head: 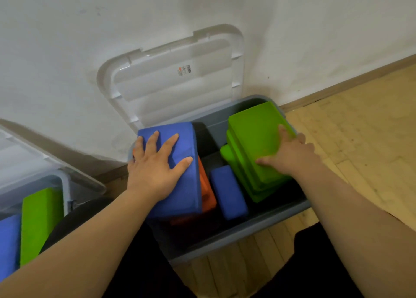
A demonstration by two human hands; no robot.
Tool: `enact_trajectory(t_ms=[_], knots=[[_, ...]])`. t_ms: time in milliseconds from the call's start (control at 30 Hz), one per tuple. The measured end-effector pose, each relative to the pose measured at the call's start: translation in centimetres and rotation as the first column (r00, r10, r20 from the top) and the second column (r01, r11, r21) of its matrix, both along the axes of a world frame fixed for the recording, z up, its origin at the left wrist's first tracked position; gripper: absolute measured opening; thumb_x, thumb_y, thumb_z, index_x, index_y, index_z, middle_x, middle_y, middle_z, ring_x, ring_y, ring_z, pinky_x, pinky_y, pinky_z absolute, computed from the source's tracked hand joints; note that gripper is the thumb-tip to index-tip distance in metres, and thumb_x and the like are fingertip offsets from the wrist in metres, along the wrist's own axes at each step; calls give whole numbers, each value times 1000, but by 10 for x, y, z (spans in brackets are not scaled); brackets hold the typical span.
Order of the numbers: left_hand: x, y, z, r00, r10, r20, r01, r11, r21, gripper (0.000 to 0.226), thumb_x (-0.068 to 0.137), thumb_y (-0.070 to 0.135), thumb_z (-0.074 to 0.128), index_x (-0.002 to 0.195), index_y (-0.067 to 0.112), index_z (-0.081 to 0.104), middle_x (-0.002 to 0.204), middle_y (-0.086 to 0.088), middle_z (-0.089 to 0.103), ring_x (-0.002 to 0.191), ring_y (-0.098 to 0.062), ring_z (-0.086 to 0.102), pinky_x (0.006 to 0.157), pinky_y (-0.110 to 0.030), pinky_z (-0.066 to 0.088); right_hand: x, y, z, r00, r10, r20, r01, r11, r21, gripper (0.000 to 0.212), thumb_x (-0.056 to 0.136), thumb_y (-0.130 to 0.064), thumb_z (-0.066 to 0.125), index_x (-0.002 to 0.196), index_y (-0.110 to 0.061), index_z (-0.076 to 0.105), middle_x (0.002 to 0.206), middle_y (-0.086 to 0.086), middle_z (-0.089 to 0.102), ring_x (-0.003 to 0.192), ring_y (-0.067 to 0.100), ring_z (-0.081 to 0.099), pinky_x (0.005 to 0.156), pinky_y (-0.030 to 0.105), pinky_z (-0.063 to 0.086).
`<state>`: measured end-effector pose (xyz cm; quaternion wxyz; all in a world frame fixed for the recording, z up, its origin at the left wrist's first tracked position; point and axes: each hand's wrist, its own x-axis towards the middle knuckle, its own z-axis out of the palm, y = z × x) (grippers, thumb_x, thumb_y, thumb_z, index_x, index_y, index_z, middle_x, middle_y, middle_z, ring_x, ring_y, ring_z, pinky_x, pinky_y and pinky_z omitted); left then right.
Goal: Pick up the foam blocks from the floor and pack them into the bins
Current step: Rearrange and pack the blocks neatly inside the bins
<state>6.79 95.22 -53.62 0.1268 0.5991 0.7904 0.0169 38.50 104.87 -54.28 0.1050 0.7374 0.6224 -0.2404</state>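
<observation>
Far left, the second bin (65, 185) is already holding a green block (40, 221) and a blue block (9, 248) on edge. We are packing, probably late stage. Our left hand (155, 171), fingers spread flat, is pressing the big blue block (180, 174) into the grey bin (247, 232), over an orange block (208, 196). A small blue block (228, 194) is standing mid-bin. Our right hand (290, 153) is lying on the green stack (258, 144), thumb splayed, other fingers reaching its far edge; we cannot tell if they are gripping. Next is probably calling for squashing both level under the ribbed white lid (175, 81). Foam is looking matte, round-cornered; bin hard plastic.
</observation>
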Motion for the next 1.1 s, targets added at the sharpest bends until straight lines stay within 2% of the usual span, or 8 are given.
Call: enact_trajectory(t_ms=[100,267,467,600,733,900,1033,1100], knots=[[2,0,0,1000,-9,-29,9,1000,-3,84,81,92,23,156,54,10,170,5,4,156,-31,-5,122,-60,19,-2,1,0,998,-29,-52,27,999,-37,141,53,-85,76,159,-41,-6,159,23,23,140,48,35,113,56,37],[7,0,0,993,-69,-98,75,995,60,80,83,87,14,155,52,25,166,-5,19,154,-34,9,121,-58,11,-16,-9,8,996,87,-11,-86,991,100,134,62,-79,76,158,-41,-8,151,15,40,134,45,38,106,57,39],[4,3,-5,984,-135,-116,149,981,126,75,86,82,18,150,50,41,159,-8,37,149,-36,26,119,-57,24,-32,-25,2,936,205,-285,-180,977,113,128,70,-43,82,158,-46,-11,160,5,15,127,48,47,108,54,42],[4,4,-5,987,-124,-104,134,987,94,80,82,88,17,152,53,33,163,-4,28,152,-32,18,122,-55,18,-27,-25,15,898,123,-423,-26,973,228,127,66,-43,91,160,-39,6,156,8,25,136,35,41,112,47,39],[7,4,-4,986,-130,-106,137,989,61,89,75,95,19,154,54,25,166,-3,20,155,-31,11,123,-54,12,-46,-32,17,850,193,-490,51,895,442,95,71,-43,88,152,-31,39,149,-2,47,137,21,44,114,39,37],[5,-1,-4,988,-133,-79,138,988,64,88,76,94,16,154,54,22,167,-2,16,155,-30,7,124,-53,9,-62,-39,-1,798,202,-567,66,907,415,89,87,-45,74,158,-45,20,167,-3,15,153,14,15,108,23,21],[3,-3,-5,990,-132,-57,137,986,94,81,81,90,16,153,53,27,165,-2,20,155,-31,10,124,-54,11,-71,-35,8,728,175,-663,226,852,473,76,95,-48,65,158,-36,26,165,2,24,152,15,19,113,24,19],[3,-2,-4,990,-132,-51,137,986,98,80,83,88,16,153,53,29,165,-2,22,154,-31,11,123,-55,13,-72,-32,13,726,129,-675,230,880,416,71,98,-49,59,158,-39,24,166,4,19,151,21,23,111,26,22]])
